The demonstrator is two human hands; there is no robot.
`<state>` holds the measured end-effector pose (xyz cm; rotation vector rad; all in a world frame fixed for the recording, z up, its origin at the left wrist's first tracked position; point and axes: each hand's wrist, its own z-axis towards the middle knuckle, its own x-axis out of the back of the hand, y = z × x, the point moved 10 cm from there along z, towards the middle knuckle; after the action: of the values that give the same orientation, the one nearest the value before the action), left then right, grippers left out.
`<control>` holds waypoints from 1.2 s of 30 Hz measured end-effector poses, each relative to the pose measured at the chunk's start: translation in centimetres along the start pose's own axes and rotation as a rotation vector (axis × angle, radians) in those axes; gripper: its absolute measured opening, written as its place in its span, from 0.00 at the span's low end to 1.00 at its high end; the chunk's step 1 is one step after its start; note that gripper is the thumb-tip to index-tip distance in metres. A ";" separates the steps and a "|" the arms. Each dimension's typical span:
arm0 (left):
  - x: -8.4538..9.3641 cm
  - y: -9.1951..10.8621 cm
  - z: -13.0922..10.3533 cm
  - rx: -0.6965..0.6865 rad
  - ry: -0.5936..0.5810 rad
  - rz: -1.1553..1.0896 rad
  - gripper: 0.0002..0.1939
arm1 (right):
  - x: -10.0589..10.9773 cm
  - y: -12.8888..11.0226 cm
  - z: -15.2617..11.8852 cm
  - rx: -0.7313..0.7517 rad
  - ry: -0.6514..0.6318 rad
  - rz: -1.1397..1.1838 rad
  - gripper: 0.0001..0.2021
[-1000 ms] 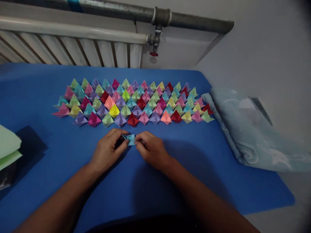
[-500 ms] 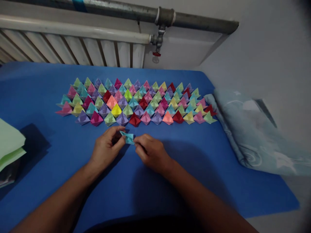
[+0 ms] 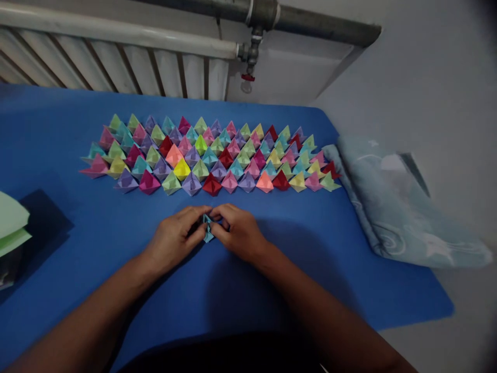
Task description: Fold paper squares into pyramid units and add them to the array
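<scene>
Between my two hands is a small light-blue folded paper boat (image 3: 208, 231), mostly covered by fingers. My left hand (image 3: 177, 231) pinches its left side with thumb and fingers. From the right, my right hand (image 3: 237, 228) grips the other side, its thumb pressed on the paper. The fingertips of both hands nearly meet at the top of the boat. Just beyond them, rows of coloured paper boats (image 3: 212, 184) stand close together on the blue table (image 3: 163, 305).
At the left edge sits a stack of light-green paper (image 3: 11, 220) on a dark object. A folded grey-blue patterned cloth (image 3: 396, 207) lies at the right, near the wall. Behind the table are a white radiator (image 3: 128, 67) and a grey pipe (image 3: 326, 26) with a red-handled valve (image 3: 247, 77).
My right hand has moved in closer to my left. The light-blue boat has turned from lying sideways to upright on end, and more of it is covered. The view has shifted slightly.
</scene>
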<state>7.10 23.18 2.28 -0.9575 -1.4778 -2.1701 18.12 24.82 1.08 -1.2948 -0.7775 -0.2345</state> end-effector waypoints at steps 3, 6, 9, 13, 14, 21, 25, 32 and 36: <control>-0.4 -0.2 0.0 -0.007 -0.035 0.005 0.17 | -0.5 0.0 0.1 -0.028 -0.061 -0.075 0.05; -0.4 -0.6 0.1 0.015 -0.051 0.035 0.18 | -0.8 -0.1 0.1 -0.040 -0.101 -0.162 0.04; -0.3 -0.8 0.3 0.041 -0.046 0.060 0.16 | -0.9 -0.2 0.0 -0.031 -0.108 -0.213 0.04; -0.6 -0.5 0.4 0.008 -0.070 0.123 0.09 | -0.9 -0.4 0.0 -0.008 -0.084 -0.291 0.03; -0.7 -0.4 0.4 0.002 -0.075 0.137 0.09 | -0.9 -0.5 0.0 -0.004 -0.074 -0.315 0.03; -0.8 -0.8 0.4 0.032 -0.063 0.164 0.07 | -1.1 -0.8 0.2 -0.016 -0.066 -0.391 0.04; -0.8 -0.7 0.5 0.059 -0.055 0.182 0.05 | -1.2 -0.5 0.4 -0.049 -0.086 -0.395 0.05; -1.1 -0.7 0.4 0.061 -0.068 0.237 0.06 | -0.9 -0.5 0.8 -0.063 -0.073 -0.356 0.04; -0.8 -0.9 0.5 0.076 -0.058 0.236 0.04 | -0.7 -0.3 1.0 -0.076 -0.069 -0.326 0.04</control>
<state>7.24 23.93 1.23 -1.1154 -1.3843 -1.9210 17.10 25.44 0.93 -1.2478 -1.0469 -0.4867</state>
